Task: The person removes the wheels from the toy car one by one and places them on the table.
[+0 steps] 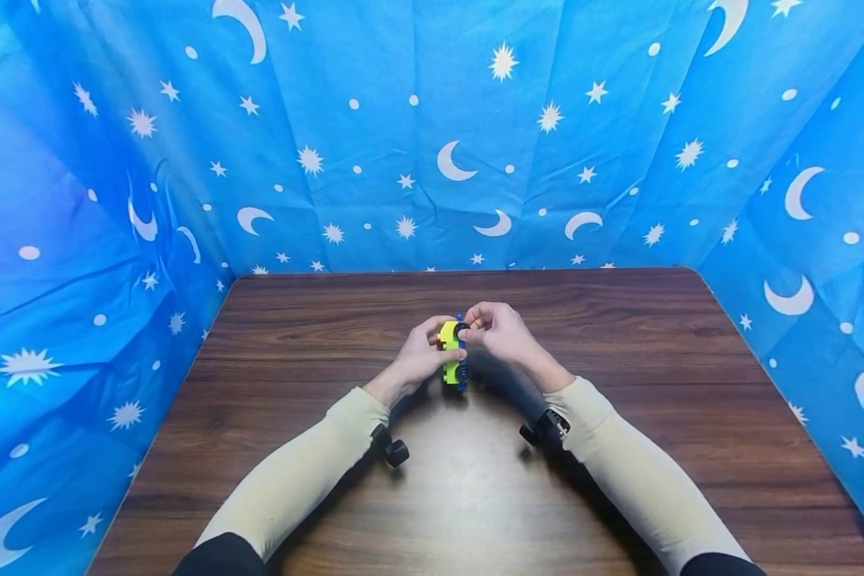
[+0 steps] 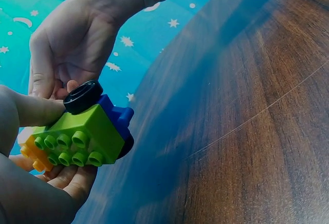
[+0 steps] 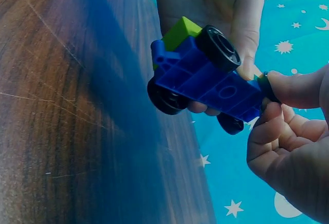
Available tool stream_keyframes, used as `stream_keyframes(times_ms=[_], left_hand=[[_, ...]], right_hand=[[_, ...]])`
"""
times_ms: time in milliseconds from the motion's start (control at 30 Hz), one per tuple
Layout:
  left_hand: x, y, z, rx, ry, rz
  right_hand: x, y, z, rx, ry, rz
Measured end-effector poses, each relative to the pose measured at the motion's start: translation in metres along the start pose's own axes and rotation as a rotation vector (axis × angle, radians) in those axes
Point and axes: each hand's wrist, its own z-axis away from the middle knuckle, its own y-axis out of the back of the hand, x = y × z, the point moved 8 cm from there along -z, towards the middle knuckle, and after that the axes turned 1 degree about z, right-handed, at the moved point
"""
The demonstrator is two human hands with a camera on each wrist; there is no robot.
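Over the table, both hands hold a toy brick car (image 1: pixel 450 356). Its lime-green studded bricks (image 2: pixel 95 126) sit on a blue wheeled base (image 3: pixel 205 93), and an orange brick (image 2: pixel 37 152) shows at one end. My left hand (image 1: pixel 415 360) grips the body from the left, thumb on one side and fingers on the other. The right wrist view shows the car's underside, with three black wheels in plain sight. At the far end, my right hand (image 1: pixel 506 338) pinches another black wheel (image 3: pixel 266 87) between thumb and fingers, partly covering it.
The brown wood-grain table (image 1: pixel 317 320) lies beneath the hands. A blue cloth (image 1: pixel 446 96) with white moons and stars hangs behind it and along both sides. A black wrist camera is strapped to the left sleeve (image 1: pixel 295 480) and another to the right sleeve (image 1: pixel 641 472).
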Motion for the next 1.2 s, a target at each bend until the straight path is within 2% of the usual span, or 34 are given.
stream_keyframes(times_ms=[467,833,1200], left_hand=[[0.001,0.0,-0.001,0.028,0.016,-0.051],[0.004,-0.001,0.0,0.037,0.034,0.004],[0.003,-0.003,0.004,0.036,0.049,0.024]], right_hand=[[0.004,-0.001,0.0,-0.026,-0.058,-0.094],[-0.004,-0.002,-0.001,-0.051,-0.002,-0.088],[-0.006,-0.004,0.002,-0.077,0.047,0.002]])
